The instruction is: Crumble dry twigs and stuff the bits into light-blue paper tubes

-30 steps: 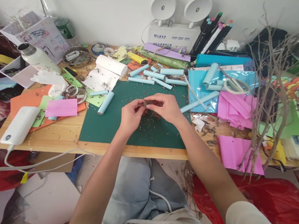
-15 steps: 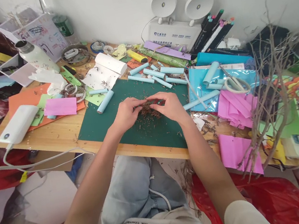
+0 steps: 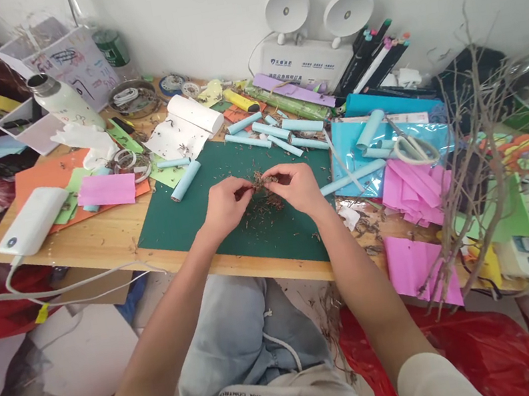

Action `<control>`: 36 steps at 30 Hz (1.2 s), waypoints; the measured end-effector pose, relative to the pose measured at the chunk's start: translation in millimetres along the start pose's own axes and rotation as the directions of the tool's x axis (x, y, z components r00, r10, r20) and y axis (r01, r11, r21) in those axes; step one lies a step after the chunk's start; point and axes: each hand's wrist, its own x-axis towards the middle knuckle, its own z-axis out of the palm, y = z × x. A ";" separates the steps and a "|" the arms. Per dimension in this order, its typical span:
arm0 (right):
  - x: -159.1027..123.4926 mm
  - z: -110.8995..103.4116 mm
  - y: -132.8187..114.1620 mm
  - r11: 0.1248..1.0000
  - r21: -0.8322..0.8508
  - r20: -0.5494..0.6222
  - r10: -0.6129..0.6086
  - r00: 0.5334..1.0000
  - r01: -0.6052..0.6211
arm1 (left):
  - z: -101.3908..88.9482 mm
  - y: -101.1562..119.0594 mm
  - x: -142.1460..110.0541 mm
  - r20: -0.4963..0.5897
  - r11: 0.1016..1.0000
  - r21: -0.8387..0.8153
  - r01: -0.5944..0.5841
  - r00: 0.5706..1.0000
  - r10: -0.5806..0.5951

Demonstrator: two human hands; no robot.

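Between my hands is a small clump of dry brown plant bits (image 3: 260, 182), held above the green mat (image 3: 177, 223). My left hand (image 3: 230, 205) pinches its left side with thumb and fingertips. From the other side, my right hand (image 3: 296, 186) pinches it too, knuckles raised. More brown crumbs (image 3: 270, 202) lie loose on the mat beneath the fingers. Behind my hands, several light blue paper tubes (image 3: 276, 130) are scattered along the mat's far edge, and one blue tube (image 3: 185, 181) rests to the left.
On the right, dry branches (image 3: 483, 154) stick up beside pink crepe paper (image 3: 423, 269) and scissors (image 3: 413, 146). A white power bank (image 3: 34, 221) with a cable lies on the left of the wooden table (image 3: 76, 256). A white twin-head lamp (image 3: 305, 59) stands at the wall.
My hands first met fingertip to fingertip, then drew slightly apart, showing more of the brown clump between them. Now both pinch it, with its strands more visible. The surroundings stay put.
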 end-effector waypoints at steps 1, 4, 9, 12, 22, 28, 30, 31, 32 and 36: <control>0.1 -1.3 -1.3 0.999 0.046 -0.016 0.020 1.000 -0.019 | -0.8 -0.1 -0.1 -0.023 0.999 -0.026 0.031 0.999 -0.031; -0.2 0.0 -4.8 0.991 0.127 -0.027 0.041 0.999 -0.037 | -0.4 0.8 -1.4 -0.028 0.971 -0.195 0.140 0.989 -0.148; -1.9 11.3 -6.6 0.981 0.187 0.020 0.036 0.999 -0.039 | 6.2 7.1 -0.4 0.021 0.873 -0.434 0.224 0.971 -0.239; -2.2 11.2 -6.9 0.990 0.139 -0.007 0.023 1.000 -0.022 | 4.5 9.4 2.4 0.000 0.890 -0.398 0.224 0.970 -0.244; -1.9 4.2 -5.8 0.978 0.206 0.009 -0.011 1.000 0.009 | -2.0 9.2 5.4 0.031 0.857 -0.469 0.212 0.974 -0.224; -2.3 6.4 -1.5 0.985 0.170 -0.046 0.029 0.999 -0.021 | 5.1 5.8 4.7 0.018 0.838 -0.502 0.216 0.971 -0.240; -2.1 2.9 -2.7 0.987 0.155 -0.064 0.045 0.997 -0.034 | 1.5 3.7 3.7 -0.009 0.871 -0.444 0.210 0.971 -0.239; -1.9 1.3 -3.5 0.988 0.150 -0.063 0.047 0.997 -0.037 | -0.8 3.0 2.9 -0.015 0.889 -0.409 0.206 0.973 -0.232; -1.5 0.0 -4.1 0.988 0.148 -0.050 0.041 0.998 -0.033 | -3.0 2.8 1.9 -0.013 0.907 -0.371 0.199 0.976 -0.219; 0.4 -1.7 -2.9 0.991 0.132 0.051 -0.017 0.999 0.010 | -8.3 5.9 -2.0 0.029 0.965 -0.221 0.144 0.990 -0.141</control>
